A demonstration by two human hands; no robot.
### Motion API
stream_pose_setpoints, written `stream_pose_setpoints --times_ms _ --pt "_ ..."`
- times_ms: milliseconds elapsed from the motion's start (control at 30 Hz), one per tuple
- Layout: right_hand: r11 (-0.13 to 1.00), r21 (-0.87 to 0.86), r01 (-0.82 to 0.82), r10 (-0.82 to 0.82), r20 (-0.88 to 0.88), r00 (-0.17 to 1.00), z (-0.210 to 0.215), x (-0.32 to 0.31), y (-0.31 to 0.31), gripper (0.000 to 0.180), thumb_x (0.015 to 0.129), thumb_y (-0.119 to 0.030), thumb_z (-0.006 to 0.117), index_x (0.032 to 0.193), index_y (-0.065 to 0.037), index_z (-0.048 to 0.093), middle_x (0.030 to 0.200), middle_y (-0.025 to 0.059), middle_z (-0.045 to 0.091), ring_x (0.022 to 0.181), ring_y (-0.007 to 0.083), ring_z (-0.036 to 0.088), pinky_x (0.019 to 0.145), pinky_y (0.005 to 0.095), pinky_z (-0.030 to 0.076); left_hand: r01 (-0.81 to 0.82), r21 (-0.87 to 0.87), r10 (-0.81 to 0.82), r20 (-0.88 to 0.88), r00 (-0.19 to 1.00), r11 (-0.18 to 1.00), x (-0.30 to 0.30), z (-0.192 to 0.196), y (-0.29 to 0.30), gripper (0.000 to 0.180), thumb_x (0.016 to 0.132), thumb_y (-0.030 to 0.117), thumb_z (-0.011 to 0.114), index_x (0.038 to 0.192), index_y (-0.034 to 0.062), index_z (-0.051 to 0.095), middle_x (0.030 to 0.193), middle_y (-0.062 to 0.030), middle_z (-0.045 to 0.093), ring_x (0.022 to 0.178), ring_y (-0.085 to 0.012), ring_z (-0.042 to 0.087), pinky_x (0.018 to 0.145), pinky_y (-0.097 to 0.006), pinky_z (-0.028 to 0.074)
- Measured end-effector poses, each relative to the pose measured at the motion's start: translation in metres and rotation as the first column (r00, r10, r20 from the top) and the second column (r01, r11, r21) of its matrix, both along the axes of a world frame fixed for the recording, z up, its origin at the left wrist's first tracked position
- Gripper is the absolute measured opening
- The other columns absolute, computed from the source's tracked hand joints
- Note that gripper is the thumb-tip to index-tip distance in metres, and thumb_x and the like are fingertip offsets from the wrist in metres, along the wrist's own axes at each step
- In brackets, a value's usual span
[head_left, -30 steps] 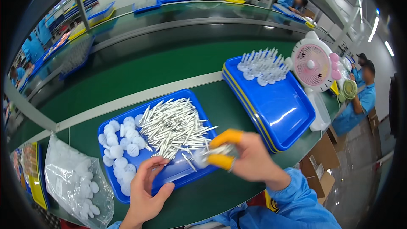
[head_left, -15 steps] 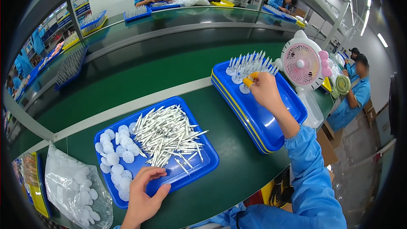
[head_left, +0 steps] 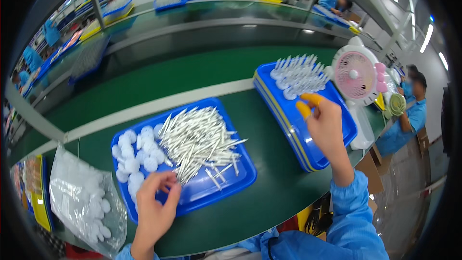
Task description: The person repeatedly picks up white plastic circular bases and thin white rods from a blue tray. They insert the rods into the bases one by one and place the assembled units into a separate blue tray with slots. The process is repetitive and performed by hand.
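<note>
My left hand (head_left: 156, 207) hovers over the near edge of a blue tray (head_left: 219, 207), thumb and fingers apart with nothing seen in them. Its fingertips are beside a heap of thin white pointed sticks (head_left: 197, 139). White round discs (head_left: 150, 163) fill that tray's left side. My right hand (head_left: 327, 125) wears yellow finger cots on thumb and forefinger, which are parted and empty. It is above the blue tray stack (head_left: 332, 139) on the right, just nearer to me than rows of sticks standing upright on clear round bases (head_left: 301, 78).
A clear plastic bag (head_left: 79, 197) of white discs lies at the left. Beyond the right tray stands a white and pink fan (head_left: 355, 74), with a clear plastic box (head_left: 362, 130) beside it. A metal rail (head_left: 192, 94) crosses behind the trays. Several people work farther off.
My right hand has drawn back from the upright sticks toward me, its fingers parting. My left hand has moved closer to the stick heap. The whole view has shifted slightly.
</note>
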State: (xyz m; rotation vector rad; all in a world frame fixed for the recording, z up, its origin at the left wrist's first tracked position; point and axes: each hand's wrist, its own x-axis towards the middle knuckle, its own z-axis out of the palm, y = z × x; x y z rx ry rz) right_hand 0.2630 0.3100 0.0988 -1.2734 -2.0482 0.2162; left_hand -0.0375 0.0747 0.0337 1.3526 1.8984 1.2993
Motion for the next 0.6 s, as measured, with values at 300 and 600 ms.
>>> stream_pose_setpoints --times_ms 300,600 --pt "0.657 -0.248 -0.711 0.753 0.238 0.613 -0.046 -0.066 -0.080 0.029 0.077 0.004 0.073 0.105 0.002 0.079 0.101 0.0097 0.065 0.100 0.0281 0.057 0.087 0.0398 0.045 -0.149 -0.011 0.125 -0.485 0.865 0.989 -0.026 0.006 0.003 0.027 0.089 0.002 0.075 0.115 -0.0031 0.068 0.104 -0.0176 0.066 0.097 -0.0370 0.062 0.086 -0.045 0.050" --pt "0.791 -0.123 -0.600 0.610 0.250 0.752 -0.064 -0.090 -0.094 0.020 0.070 -0.003 0.080 0.088 0.004 0.076 0.094 0.0121 0.062 0.095 0.0301 0.057 0.082 0.0430 0.044 -0.135 0.018 0.118 -0.613 0.781 0.991 -0.042 0.006 0.014 0.030 0.088 0.003 0.077 0.116 -0.0004 0.069 0.106 -0.0143 0.067 0.097 -0.0329 0.063 0.086 -0.042 0.052"
